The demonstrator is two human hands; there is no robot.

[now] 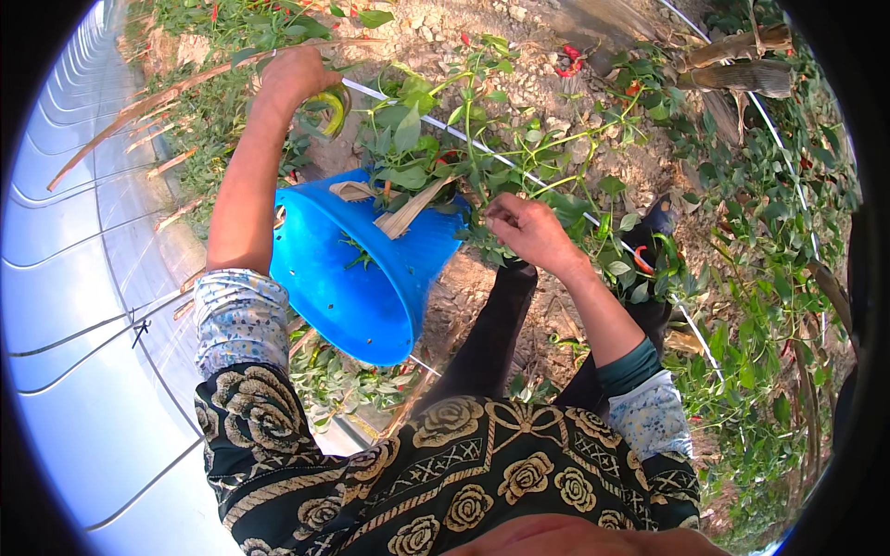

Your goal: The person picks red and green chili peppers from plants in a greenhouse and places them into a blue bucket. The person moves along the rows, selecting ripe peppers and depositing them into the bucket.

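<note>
My left hand (295,76) is closed around several long yellow-green chili peppers (332,111), whose curved ends hang below the fingers. It is above the plants, past the far rim of a blue plastic bucket (341,299). The bucket leans with its mouth towards me, and a small green sprig (360,254) lies inside. To the right of the bucket my right hand (532,229) is among pepper plant leaves (573,208), fingers curled. Whether a stem or fruit is between those fingers cannot be made out. Dry husk-like leaves (410,212) lie across the bucket's outer side.
A white line (480,144) runs diagonally through the pepper plants. Red chili peppers (570,62) lie on the dry, clumpy soil (549,104). Plastic greenhouse sheeting (76,278) rises at left. Cut dry stalks (737,66) stand at upper right. My boot (518,278) is below my right hand.
</note>
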